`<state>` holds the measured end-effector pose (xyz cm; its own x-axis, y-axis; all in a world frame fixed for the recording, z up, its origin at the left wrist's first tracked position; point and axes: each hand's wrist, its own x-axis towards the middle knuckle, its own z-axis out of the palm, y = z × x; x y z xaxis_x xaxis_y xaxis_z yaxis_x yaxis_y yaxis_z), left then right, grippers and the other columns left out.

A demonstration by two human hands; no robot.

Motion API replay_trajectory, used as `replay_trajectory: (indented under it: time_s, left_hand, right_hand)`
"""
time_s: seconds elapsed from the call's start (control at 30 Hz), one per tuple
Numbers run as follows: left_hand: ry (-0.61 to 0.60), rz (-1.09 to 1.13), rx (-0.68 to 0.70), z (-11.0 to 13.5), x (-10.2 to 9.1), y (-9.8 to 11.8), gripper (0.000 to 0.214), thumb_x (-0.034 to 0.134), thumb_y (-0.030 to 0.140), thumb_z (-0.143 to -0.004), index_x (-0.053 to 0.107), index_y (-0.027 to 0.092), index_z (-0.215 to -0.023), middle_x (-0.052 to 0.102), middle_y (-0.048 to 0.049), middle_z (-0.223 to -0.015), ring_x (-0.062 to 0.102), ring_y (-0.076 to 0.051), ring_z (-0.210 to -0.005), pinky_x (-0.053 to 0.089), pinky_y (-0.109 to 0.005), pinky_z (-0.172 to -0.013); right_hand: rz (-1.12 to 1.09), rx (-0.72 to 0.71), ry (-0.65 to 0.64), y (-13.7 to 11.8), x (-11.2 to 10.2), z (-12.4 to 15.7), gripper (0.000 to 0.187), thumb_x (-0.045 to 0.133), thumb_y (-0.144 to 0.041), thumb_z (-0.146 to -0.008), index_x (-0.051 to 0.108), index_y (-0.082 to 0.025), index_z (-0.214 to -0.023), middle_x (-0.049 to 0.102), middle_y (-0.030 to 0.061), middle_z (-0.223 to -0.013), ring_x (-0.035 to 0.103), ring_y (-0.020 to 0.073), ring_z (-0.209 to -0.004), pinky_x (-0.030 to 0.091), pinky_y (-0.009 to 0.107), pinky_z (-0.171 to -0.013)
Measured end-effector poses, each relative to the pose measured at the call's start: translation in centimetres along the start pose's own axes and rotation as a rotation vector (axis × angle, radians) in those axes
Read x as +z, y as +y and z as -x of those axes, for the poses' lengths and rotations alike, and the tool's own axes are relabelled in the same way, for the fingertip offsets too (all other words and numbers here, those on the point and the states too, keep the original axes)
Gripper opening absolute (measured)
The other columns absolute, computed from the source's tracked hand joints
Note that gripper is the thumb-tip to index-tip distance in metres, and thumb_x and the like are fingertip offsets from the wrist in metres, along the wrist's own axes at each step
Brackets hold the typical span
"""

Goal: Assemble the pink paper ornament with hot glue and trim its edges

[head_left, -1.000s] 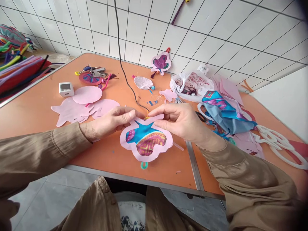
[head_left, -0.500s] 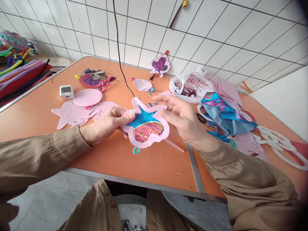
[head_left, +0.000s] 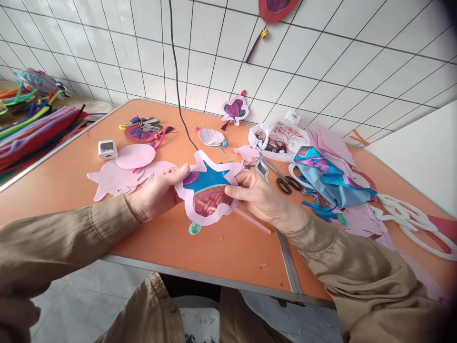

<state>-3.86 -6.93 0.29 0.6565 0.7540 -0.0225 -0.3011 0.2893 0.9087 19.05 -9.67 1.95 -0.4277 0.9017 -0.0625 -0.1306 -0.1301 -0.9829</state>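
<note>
Between my two hands, above the orange table, is a pink star-like cutout (head_left: 209, 218) with a wavy edge. Blue fabric with a purple and gold pattern fills its middle. My left hand (head_left: 159, 190) is closed on its left side, the thumb lying near the upper left edge. On the right side, my right hand (head_left: 260, 197) pinches it, thumb on the front and fingers behind. A small green loop (head_left: 194, 228) shows below the cutout's lower edge. Just beneath my right hand a thin pale stick (head_left: 253, 221) lies on the table.
Pink cutouts (head_left: 110, 178), a white charger (head_left: 107, 149) and keys (head_left: 150, 125) lie at left. At right are black-handled scissors (head_left: 284, 185), a plastic bag (head_left: 259, 140), blue fabric (head_left: 321, 178) and white cord (head_left: 417, 214). A black cable (head_left: 174, 62) hangs down behind the cutout.
My right hand has closed from spread fingers onto the cutout's right side. My left thumb has shifted up toward the edge. The view has tilted up, and the scissors now show.
</note>
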Motion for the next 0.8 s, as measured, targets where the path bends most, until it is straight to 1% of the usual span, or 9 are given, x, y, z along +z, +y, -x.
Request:
replay_trajectory:
  time_s: [0.13,0.23,0.33,0.43,0.57,0.63,0.67,0.73,0.8]
  left_hand:
    - [-0.2,-0.049,0.102,0.2,-0.3,0.3,0.063,0.067,0.072,-0.084,0.077,0.019,-0.117,0.077,-0.0141,-0.115,0.072,-0.026,-0.091,0.057,-0.036,-0.078]
    - [-0.247,-0.105,0.151,0.1,0.1,0.4,0.063,0.072,0.064,-0.084,0.071,0.023,-0.132,0.066,-0.0133,-0.142,0.061,-0.032,-0.128,0.05,-0.042,-0.105]
    - [-0.113,-0.131,0.124,-0.7,1.1,0.7,0.049,0.073,0.05,-0.09,0.071,0.025,-0.132,0.064,-0.0104,-0.146,0.055,-0.03,-0.137,0.044,-0.042,-0.114]
    - [0.051,-0.083,0.085,-2.4,2.2,2.0,0.032,0.067,0.044,-0.096,0.078,0.021,-0.114,0.075,-0.0106,-0.126,0.065,-0.026,-0.124,0.049,-0.038,-0.108]
    - [0.185,-0.134,0.108,-5.3,3.0,6.3,0.031,0.075,0.043,-0.085,0.08,0.013,-0.085,0.079,-0.0119,-0.089,0.073,-0.024,-0.086,0.059,-0.036,-0.084]
    - [0.145,-0.23,0.074,-6.6,2.9,9.2,0.025,0.08,0.035,-0.079,0.079,0.01,-0.075,0.077,-0.0115,-0.077,0.071,-0.022,-0.073,0.058,-0.034,-0.074]
    - [0.108,-0.286,0.038,-7.2,2.8,10.5,0.025,0.081,0.034,-0.076,0.079,0.009,-0.073,0.076,-0.0119,-0.073,0.071,-0.022,-0.07,0.058,-0.033,-0.071]
    - [0.053,-0.388,0.008,-8.4,2.8,12.6,0.022,0.082,0.03,-0.072,0.079,0.008,-0.07,0.075,-0.0114,-0.072,0.07,-0.02,-0.065,0.057,-0.032,-0.067]
    - [0.004,-0.483,-0.012,-9.6,3.0,13.7,0.02,0.08,0.025,-0.072,0.076,0.008,-0.062,0.072,-0.0105,-0.066,0.067,-0.017,-0.06,0.055,-0.03,-0.064]
  right_hand:
    - [-0.125,-0.104,0.19,0.1,0.2,-0.3,0.035,0.095,-0.045,-0.063,0.071,-0.02,-0.059,0.07,-0.0012,-0.06,0.065,0.0116,-0.053,0.055,0.024,-0.051]
    - [-0.197,-0.183,0.309,0.2,0.4,-0.7,0.036,0.096,-0.047,-0.059,0.071,-0.021,-0.061,0.072,-0.0015,-0.064,0.066,0.0128,-0.058,0.058,0.026,-0.058]
    - [-0.222,-0.224,0.343,0.2,0.6,-0.9,0.036,0.095,-0.05,-0.058,0.072,-0.022,-0.064,0.072,-0.0018,-0.064,0.066,0.0135,-0.059,0.06,0.029,-0.063]
    - [-0.196,-0.26,0.346,0.1,0.5,-0.9,0.032,0.092,-0.049,-0.064,0.073,-0.024,-0.067,0.071,-0.0026,-0.065,0.067,0.0134,-0.062,0.06,0.029,-0.066]
    - [0.045,-0.193,0.089,-1.5,-2.2,-0.9,0.026,0.084,-0.048,-0.073,0.078,-0.024,-0.083,0.077,0.0003,-0.078,0.072,0.0158,-0.071,0.061,0.03,-0.069]
    - [0.282,-0.043,-0.202,-2.8,-4.7,-1.2,0.028,0.085,-0.043,-0.071,0.081,-0.022,-0.09,0.08,0.0049,-0.089,0.076,0.0204,-0.079,0.061,0.033,-0.072]
    - [0.425,-0.031,-0.21,-3.6,-6.1,-1.3,0.023,0.086,-0.039,-0.069,0.081,-0.02,-0.083,0.079,0.0054,-0.08,0.075,0.0203,-0.072,0.06,0.032,-0.067]
    - [0.541,-0.125,0.043,-4.9,-8.4,-1.6,0.019,0.085,-0.037,-0.073,0.079,-0.019,-0.072,0.075,0.0042,-0.066,0.07,0.017,-0.062,0.055,0.029,-0.059]
    - [0.439,-0.319,0.334,-6.0,-9.7,-1.7,0.026,0.081,-0.046,-0.078,0.078,-0.02,-0.08,0.077,0.0044,-0.077,0.072,0.0165,-0.072,0.056,0.028,-0.066]
